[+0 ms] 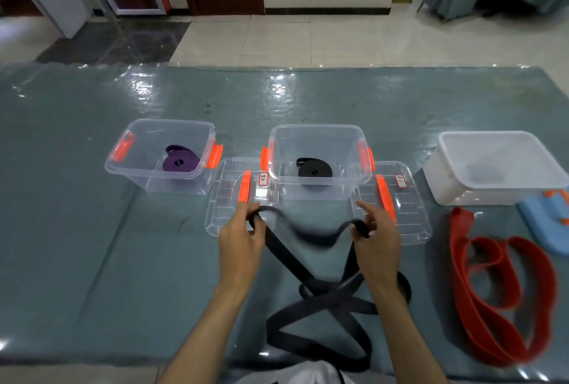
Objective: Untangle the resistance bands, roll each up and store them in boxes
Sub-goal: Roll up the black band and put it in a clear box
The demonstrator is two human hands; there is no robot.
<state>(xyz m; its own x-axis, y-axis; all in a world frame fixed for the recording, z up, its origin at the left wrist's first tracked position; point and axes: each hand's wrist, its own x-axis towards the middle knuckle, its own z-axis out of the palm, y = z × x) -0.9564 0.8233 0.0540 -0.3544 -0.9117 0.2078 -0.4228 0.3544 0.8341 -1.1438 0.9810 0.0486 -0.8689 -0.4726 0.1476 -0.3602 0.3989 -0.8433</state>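
Black band (311, 300) tangled, lifted; red band (498, 300) loose on table.

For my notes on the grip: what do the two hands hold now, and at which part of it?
Both hold the dark grey band. The left hand and the right hand each pinch its raised upper stretch, one at each end; the rest lies tangled on the table below.

I see two small white labels with red borders, one on the clear lid (234, 196) left of the middle box at (263, 179), the other on the clear lid (400, 205) right of it at (400, 181). Both carry handwriting too small and blurred for me to read.
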